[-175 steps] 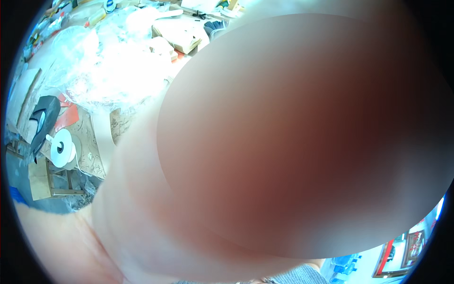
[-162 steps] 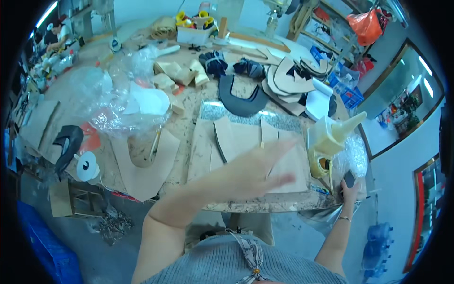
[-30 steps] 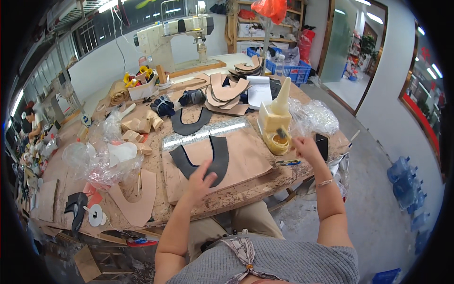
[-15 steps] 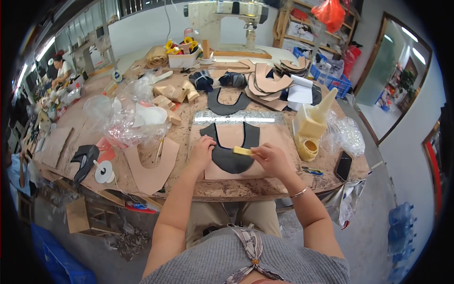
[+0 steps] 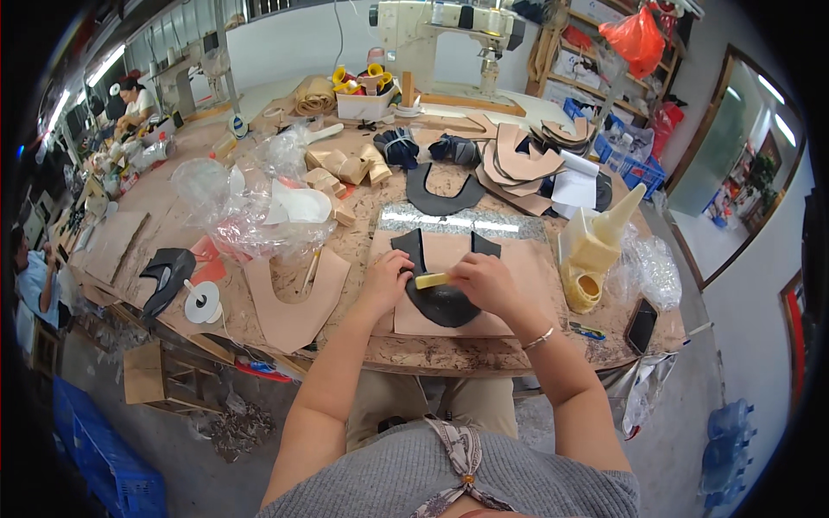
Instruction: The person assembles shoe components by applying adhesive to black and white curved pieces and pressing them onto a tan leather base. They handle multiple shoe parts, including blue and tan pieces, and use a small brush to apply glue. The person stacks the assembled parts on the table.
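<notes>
A black U-shaped piece (image 5: 442, 306), apparently leather, lies on a tan sheet (image 5: 527, 281) in front of me, its two arms pointing away. My left hand (image 5: 385, 276) rests at its left edge, fingertips apart and touching it. Between the fingers of my right hand (image 5: 486, 281) is a small flat yellow strip-like tool (image 5: 432, 281), pointing left across the middle of the U. Whether its tip touches the surface I cannot tell. Part of the U's right arm is hidden by my right hand. The lower curve looks shiny.
Right of the sheet stands a crusted yellow glue bottle (image 5: 591, 250), near a cutter knife (image 5: 587, 331) and a phone (image 5: 641, 325). A second black U piece (image 5: 442, 200) lies beyond. Crumpled plastic (image 5: 259, 220) and a tan U-shaped piece (image 5: 298, 306) lie left.
My right hand and the yellow tool have moved leftward over the black piece. My left hand stays at its left edge. The whole view has shifted slightly.
</notes>
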`<state>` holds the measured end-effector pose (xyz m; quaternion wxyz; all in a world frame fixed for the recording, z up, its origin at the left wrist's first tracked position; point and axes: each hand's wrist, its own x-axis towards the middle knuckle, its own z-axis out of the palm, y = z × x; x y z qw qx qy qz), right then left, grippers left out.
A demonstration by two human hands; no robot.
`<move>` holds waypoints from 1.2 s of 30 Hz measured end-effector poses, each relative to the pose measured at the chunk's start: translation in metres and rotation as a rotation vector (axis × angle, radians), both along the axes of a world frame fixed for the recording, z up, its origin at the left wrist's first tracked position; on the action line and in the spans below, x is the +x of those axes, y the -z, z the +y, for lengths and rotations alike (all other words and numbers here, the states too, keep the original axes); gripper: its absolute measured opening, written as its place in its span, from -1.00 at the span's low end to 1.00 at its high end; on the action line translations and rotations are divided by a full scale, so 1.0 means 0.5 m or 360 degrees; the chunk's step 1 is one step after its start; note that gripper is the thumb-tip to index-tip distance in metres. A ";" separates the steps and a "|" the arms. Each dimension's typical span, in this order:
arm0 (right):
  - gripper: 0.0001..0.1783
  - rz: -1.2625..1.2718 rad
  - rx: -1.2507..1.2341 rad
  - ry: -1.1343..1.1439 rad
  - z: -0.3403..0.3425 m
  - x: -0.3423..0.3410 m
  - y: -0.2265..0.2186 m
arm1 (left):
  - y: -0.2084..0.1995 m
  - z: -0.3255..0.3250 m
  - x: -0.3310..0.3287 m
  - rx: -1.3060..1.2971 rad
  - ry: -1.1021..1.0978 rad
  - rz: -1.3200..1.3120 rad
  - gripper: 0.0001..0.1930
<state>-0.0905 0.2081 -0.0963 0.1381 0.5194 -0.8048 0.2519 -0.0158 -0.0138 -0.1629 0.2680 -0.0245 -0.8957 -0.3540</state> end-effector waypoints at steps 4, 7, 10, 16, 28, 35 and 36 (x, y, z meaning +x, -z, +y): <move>-0.90 -0.0013 0.0180 -0.0059 0.018 -0.003 0.013 | -0.006 0.008 0.007 0.0006 -0.0022 -0.0034 -0.88; -0.93 -0.0089 0.0320 -0.0148 0.096 -0.005 0.003 | -0.012 0.010 0.011 -0.0009 -0.0040 -0.0091 -0.87; -0.94 -0.0359 0.0407 -0.0319 0.155 -0.029 -0.029 | -0.003 0.012 0.004 -0.0058 -0.0050 0.0006 -0.89; -0.91 -0.0365 0.0079 -0.0096 0.090 -0.047 0.007 | 0.002 0.005 0.000 -0.0049 -0.0035 0.0025 -0.90; -0.95 -0.0320 0.0138 0.0190 0.176 -0.043 0.015 | 0.001 0.000 -0.004 -0.0066 0.0003 -0.0062 -0.90; -0.93 -0.0173 0.0272 0.0220 0.182 -0.030 0.015 | -0.090 0.050 -0.150 -0.0596 0.0700 -0.0043 -0.69; -0.93 -0.0155 0.0283 0.0222 0.176 -0.028 0.012 | -0.081 0.058 -0.184 -0.0676 0.0846 -0.0081 -0.67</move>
